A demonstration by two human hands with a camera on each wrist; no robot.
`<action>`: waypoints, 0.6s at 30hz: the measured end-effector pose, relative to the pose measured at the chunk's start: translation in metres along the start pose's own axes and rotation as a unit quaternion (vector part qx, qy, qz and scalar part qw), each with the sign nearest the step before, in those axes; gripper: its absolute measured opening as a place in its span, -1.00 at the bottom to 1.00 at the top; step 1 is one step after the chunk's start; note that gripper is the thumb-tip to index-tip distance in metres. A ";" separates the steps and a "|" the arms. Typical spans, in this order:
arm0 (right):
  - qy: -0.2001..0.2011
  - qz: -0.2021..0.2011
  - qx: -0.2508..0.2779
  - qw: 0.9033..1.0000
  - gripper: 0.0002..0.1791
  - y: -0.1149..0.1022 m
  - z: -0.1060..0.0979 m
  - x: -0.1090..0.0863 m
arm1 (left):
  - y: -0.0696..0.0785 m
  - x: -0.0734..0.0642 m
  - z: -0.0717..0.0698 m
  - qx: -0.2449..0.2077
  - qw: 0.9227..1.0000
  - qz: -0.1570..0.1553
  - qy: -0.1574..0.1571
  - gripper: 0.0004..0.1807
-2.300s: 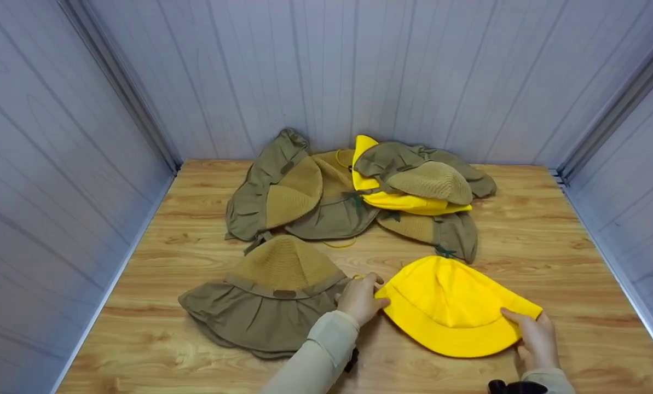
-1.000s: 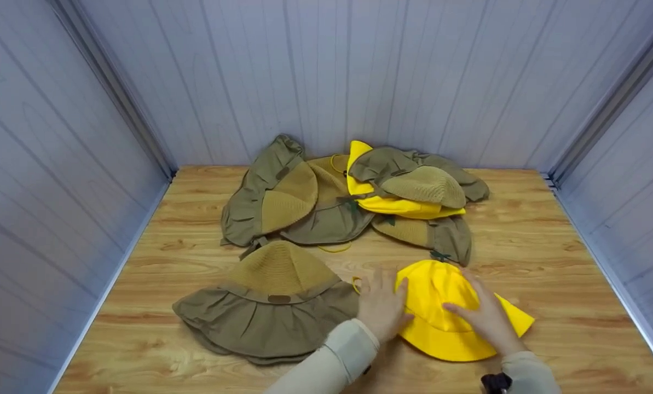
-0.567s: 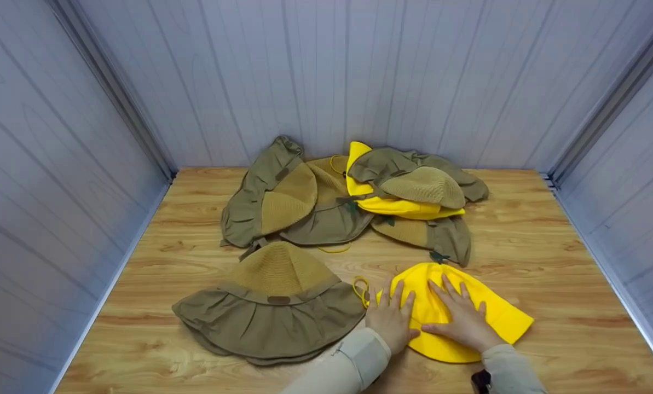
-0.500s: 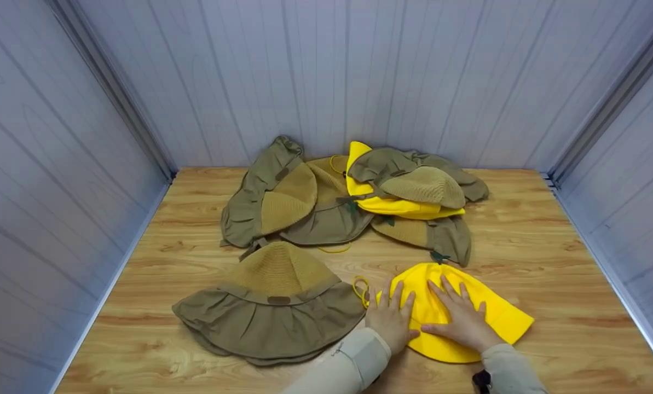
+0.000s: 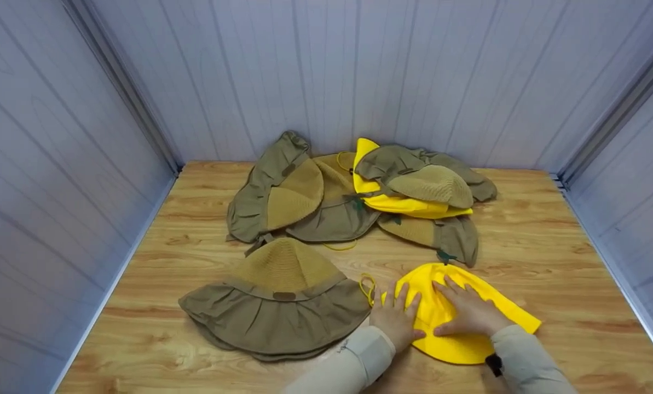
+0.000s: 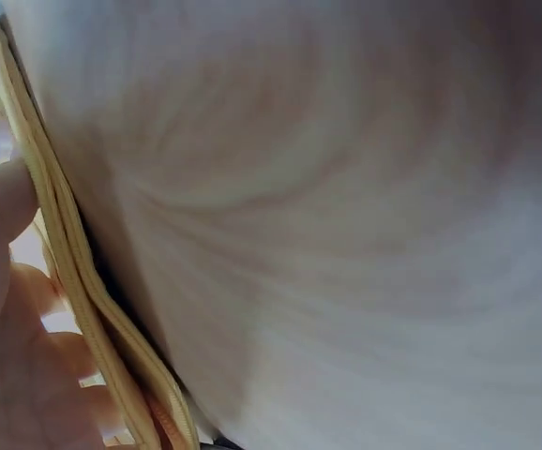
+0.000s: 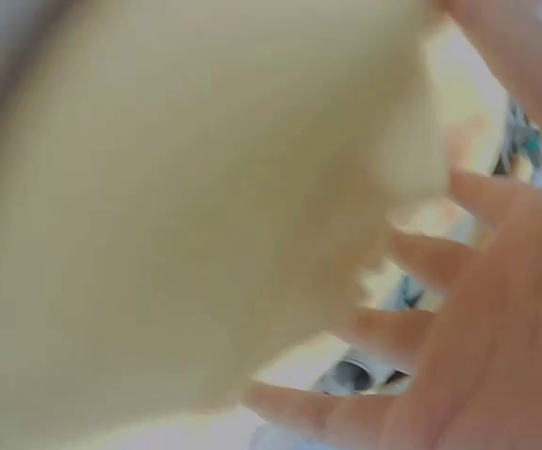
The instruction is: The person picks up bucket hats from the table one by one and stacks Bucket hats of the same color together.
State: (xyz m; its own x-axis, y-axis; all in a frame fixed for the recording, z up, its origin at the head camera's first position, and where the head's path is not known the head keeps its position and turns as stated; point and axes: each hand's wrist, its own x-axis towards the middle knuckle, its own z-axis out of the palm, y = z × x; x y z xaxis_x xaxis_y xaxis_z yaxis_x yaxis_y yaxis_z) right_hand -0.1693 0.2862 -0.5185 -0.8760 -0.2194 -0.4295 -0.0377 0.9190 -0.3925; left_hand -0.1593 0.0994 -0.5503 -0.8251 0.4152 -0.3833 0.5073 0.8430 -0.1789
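Note:
A yellow bucket hat [image 5: 457,348] lies flattened at the front right of the wooden table, a dark green leaf-shaped piece [image 5: 445,256] at its top. My left hand [image 5: 393,318] rests on its left side, fingers spread. Over the crown's middle and right, my right hand [image 5: 471,312] lies with fingers apart. Fingers [image 6: 18,197] show beside the layered yellow edge in the left wrist view. Pale, blurred hat cloth [image 7: 205,216] fills much of the right wrist view, next to the spread fingers [image 7: 393,333]. A yellow cord loop [image 5: 368,287] pokes out left of the hat.
Left of the yellow hat lies a khaki hat [image 5: 282,314] with a pleated brim. Behind are more khaki hats [image 5: 296,197], and a yellow hat [image 5: 408,205] under another khaki hat [image 5: 433,183]. Pale panel walls [image 5: 326,71] enclose the wooden table [image 5: 156,262] on three sides.
Both hands earlier held the yellow hat's left and right edges; they moved inward onto its top, fingers spread. In the last half second the right hand turned slightly; the camera view shifted a little.

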 end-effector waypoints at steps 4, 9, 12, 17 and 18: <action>0.034 -0.030 0.039 0.998 -0.03 -0.005 -0.032 0.008 | 0.002 0.001 -0.001 -0.002 1.000 -0.001 -0.008 -0.16; 0.080 -0.033 0.246 0.965 -0.12 -0.015 -0.074 0.034 | 0.002 0.002 0.000 -0.003 1.000 -0.011 -0.008 -0.16; 0.070 -0.015 0.438 0.896 -0.08 -0.020 -0.093 0.052 | 0.002 0.002 -0.001 -0.009 1.000 -0.009 -0.010 -0.15; 0.047 0.044 0.746 0.663 0.00 -0.025 -0.108 0.077 | -0.001 0.003 -0.001 -0.024 1.000 0.000 -0.020 -0.16; 0.047 0.054 0.787 0.613 0.01 -0.026 -0.109 0.082 | -0.001 0.003 -0.001 -0.026 0.999 0.001 -0.021 -0.16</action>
State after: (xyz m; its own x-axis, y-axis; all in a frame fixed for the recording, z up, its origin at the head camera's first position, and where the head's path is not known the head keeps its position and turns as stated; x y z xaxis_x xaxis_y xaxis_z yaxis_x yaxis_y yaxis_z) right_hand -0.2926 0.2798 -0.4543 -0.8593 -0.0980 -0.5020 0.4689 -0.5429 -0.6967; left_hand -0.1627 0.0996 -0.5506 -0.8127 0.4026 -0.4213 0.4939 0.8595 -0.1313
